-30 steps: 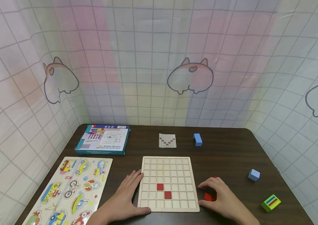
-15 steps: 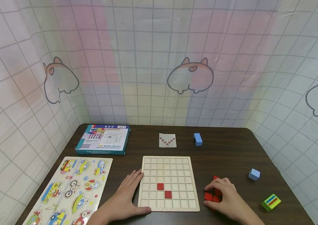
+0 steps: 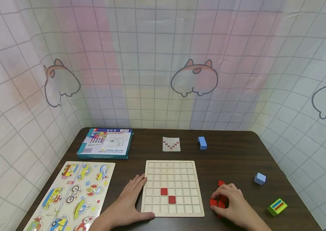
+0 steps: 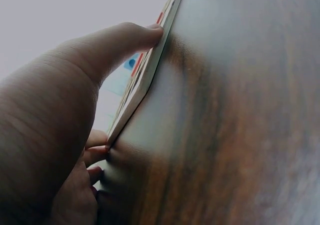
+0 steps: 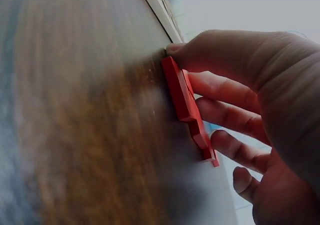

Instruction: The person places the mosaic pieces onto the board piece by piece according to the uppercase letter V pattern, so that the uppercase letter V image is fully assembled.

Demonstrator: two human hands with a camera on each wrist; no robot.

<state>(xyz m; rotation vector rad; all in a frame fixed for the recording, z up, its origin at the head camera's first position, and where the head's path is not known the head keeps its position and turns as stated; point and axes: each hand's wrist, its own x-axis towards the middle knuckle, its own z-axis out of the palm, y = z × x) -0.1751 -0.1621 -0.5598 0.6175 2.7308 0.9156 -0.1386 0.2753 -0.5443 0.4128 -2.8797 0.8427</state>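
Observation:
A pale wooden grid board [image 3: 178, 177] lies in front of me in the head view. Two red square tiles, an upper one [image 3: 164, 191] and a lower one [image 3: 172, 199], sit diagonally in its cells. My left hand [image 3: 126, 203] rests at the board's left side, fingers straight, thumb on the near left corner. Right of the board, my right hand [image 3: 233, 203] curls over a cluster of red tiles. Its thumb and index finger pinch one red tile [image 3: 213, 202]. Some tiles are hidden under that hand. Another red tile [image 3: 221, 183] lies just beyond its fingers.
A small pattern card [image 3: 171, 144] and a blue block [image 3: 202, 143] lie behind the board. A flat box [image 3: 106, 142] and a picture puzzle [image 3: 93, 173] occupy the left. At right are a light blue block [image 3: 260, 178] and a striped green block [image 3: 277, 207].
The right hand has shifted rightward, away from the board's edge, uncovering more red tiles. The far red tile now shows apart from the fingers. The left hand stays where it was.

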